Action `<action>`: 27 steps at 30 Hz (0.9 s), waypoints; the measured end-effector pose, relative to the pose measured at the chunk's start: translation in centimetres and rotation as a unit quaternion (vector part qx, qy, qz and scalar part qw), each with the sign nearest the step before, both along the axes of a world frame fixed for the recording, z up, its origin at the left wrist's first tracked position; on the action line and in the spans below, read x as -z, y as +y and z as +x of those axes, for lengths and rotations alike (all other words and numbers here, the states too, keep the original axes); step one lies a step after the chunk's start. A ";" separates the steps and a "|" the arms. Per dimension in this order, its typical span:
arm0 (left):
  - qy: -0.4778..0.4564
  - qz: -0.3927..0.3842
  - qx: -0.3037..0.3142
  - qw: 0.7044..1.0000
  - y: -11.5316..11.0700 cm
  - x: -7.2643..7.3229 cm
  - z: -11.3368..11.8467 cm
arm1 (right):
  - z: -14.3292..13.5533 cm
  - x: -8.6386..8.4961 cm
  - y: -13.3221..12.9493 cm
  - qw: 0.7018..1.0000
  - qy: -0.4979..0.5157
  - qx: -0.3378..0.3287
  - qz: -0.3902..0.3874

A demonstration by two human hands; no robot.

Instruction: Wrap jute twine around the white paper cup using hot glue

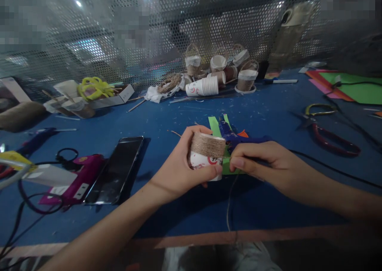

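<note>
Around the cup (198, 158), gripping with left fingers (207, 175); beside it, pinching twine (228, 207) with right fingers (249, 149): best laid taut, snug against the coil (208, 144), never overlapping.

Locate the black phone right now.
Head view, left side: the black phone lies on the blue table, just right of the magenta power strip and to the left of the left hand.
</note>
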State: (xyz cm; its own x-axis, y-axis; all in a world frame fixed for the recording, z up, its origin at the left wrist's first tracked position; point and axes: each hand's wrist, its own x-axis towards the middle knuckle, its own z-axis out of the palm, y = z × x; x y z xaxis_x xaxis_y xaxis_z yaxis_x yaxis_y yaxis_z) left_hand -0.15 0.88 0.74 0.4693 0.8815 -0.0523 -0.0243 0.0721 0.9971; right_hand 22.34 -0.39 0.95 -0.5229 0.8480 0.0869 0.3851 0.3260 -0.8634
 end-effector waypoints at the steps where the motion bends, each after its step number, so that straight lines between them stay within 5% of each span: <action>1: -0.004 -0.001 0.001 1.000 0.0 0.0 0.0 | 0.0 0.0 0.0 1.000 -0.001 -0.001 -0.001; 27: -0.064 -0.019 0.040 0.997 0.0 0.8 0.0 | -0.1 -0.2 0.0 1.000 -0.017 -0.003 0.025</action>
State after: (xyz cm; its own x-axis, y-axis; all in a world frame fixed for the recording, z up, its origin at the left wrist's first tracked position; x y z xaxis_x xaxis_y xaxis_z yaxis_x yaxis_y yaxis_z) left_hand -0.19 0.93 -0.08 0.5430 0.8394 -0.0208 -0.1438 0.1174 0.9826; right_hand 22.25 -0.34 1.14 -0.5311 0.8401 0.1105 0.4123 0.3702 -0.8325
